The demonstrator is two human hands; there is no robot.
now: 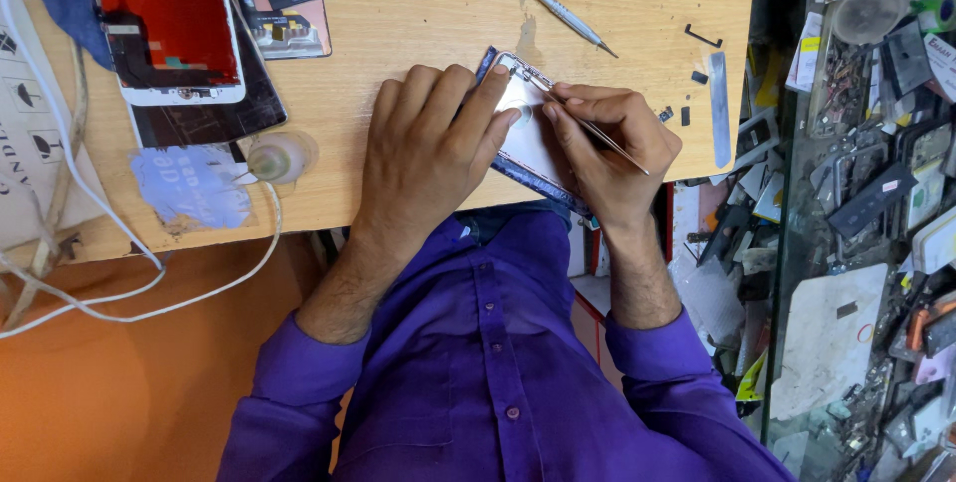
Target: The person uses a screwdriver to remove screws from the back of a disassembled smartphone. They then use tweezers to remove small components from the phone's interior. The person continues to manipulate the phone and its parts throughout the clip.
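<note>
Left hand: our left hand (pixel 423 148) lies flat with fingers spread a little, pressing down on the silver phone shell (pixel 528 138).
Right hand: our right hand (pixel 602 143) pinches thin metal tweezers (pixel 597 131) tight, and the tip touches the top end of the phone shell.
Phone shell: it lies at the near edge of the bench (pixel 418 14), towards the right, and its lower end sticks out a bit over that edge.
Screwdriver: a small grey screwdriver (pixel 561 12) rests alone near the far edge, behind our hands.
Red screen: a phone screen with a red back (pixel 164 19) sits at the far left corner.
White cable: a white cable (pixel 149 273) runs down the left side and hangs off the near edge.
Small parts: tiny dark bits (pixel 687 94) lie near the right edge.
Sleeves: we wear a purple shirt (pixel 478 362).
</note>
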